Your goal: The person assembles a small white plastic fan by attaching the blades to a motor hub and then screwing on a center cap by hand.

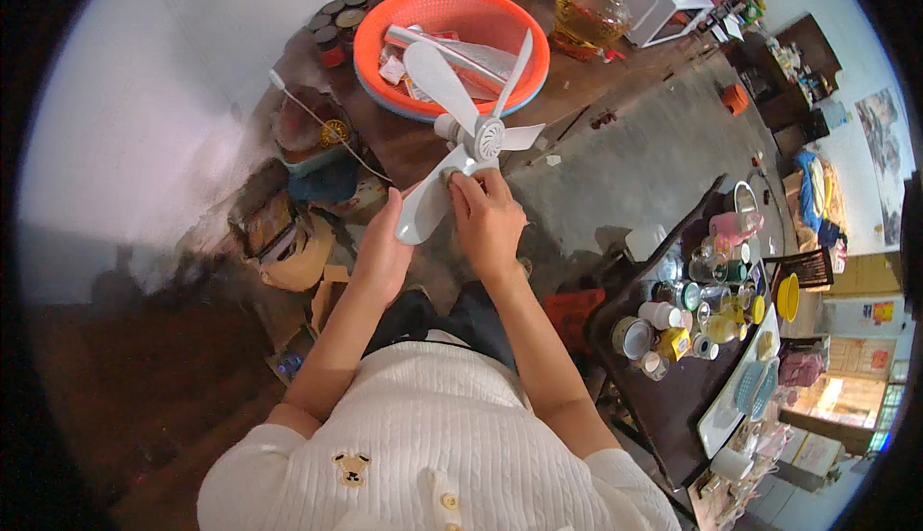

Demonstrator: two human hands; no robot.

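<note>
A small white fan [489, 139] with several blades is held up in front of me, above the near edge of the table. My left hand [383, 250] supports the near blade [423, 206] from its left side; the thumb is at its edge and the fingers are hidden behind it. My right hand [488, 225] is closed, with its fingertips pressed onto the same blade near the hub. A small greyish wad [448, 175] shows at those fingertips, too small to name. A thin white cord [327, 127] runs from the left toward my left hand.
An orange plastic basket [380, 96] with packets and a foil roll sits behind the fan. Dark-lidded jars [330, 47] stand left of it, a glass jar of amber liquid [588, 13] right. A dark table [663, 425] at right bears many jars and cups.
</note>
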